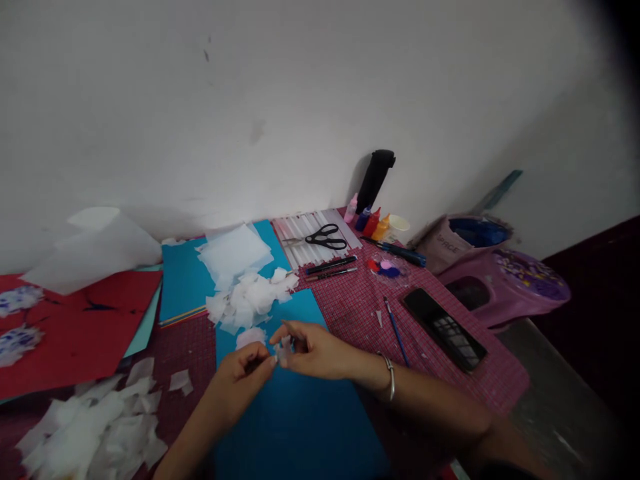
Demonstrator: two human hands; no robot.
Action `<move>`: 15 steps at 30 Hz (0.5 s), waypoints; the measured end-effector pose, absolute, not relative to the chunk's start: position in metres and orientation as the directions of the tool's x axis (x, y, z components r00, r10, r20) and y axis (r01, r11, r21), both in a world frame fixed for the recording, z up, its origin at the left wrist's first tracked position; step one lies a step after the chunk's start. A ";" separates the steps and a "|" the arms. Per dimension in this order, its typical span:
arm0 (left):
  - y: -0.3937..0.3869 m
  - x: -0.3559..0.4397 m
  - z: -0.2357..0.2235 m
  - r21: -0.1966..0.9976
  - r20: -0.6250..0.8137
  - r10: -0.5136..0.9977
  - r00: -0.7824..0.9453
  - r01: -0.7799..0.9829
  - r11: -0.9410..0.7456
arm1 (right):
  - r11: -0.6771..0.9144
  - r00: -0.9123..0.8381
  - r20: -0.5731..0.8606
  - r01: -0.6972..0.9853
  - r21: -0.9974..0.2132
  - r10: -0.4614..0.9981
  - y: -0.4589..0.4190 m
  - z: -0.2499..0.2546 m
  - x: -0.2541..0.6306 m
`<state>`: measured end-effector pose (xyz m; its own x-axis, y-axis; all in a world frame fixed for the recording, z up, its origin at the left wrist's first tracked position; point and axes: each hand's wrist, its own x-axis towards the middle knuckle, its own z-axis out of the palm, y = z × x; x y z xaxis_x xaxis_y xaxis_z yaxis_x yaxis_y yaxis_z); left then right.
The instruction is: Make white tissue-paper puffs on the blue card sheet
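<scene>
My left hand [245,377] and my right hand [311,350] meet over a blue sheet of card [295,420]. A small piece of thin white paper [284,351] is pinched between the fingers of my right hand. The thumb and forefinger of my left hand press together at its lower edge, touching the same piece. Just behind my left hand lies a small round white cluster [251,337] on the card. Beyond it is a loose heap of white paper squares [250,298], and behind that a stack of larger white sheets [237,250].
More paper squares [95,433] lie at the front left, below a red sheet [75,333] with painted flowers. Scissors [325,238], pens [331,267], paint bottles [371,221], a paint palette [387,269], a brush [397,332] and a phone [444,330] lie to the right.
</scene>
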<state>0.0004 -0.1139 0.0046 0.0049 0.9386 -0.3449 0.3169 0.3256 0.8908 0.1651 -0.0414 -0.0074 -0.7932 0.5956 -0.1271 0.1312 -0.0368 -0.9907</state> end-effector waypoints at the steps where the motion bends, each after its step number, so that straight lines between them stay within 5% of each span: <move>1: -0.114 0.001 0.005 0.890 -0.337 0.941 0.008 0.328 0.316 | -0.038 -0.812 -0.114 0.112 -0.993 0.573 -0.041 -0.008 0.166; 15: -0.121 -0.005 0.005 0.879 -0.306 0.951 -0.037 0.372 0.297 | -0.092 -0.855 -0.135 0.102 -0.990 0.501 -0.045 -0.010 0.170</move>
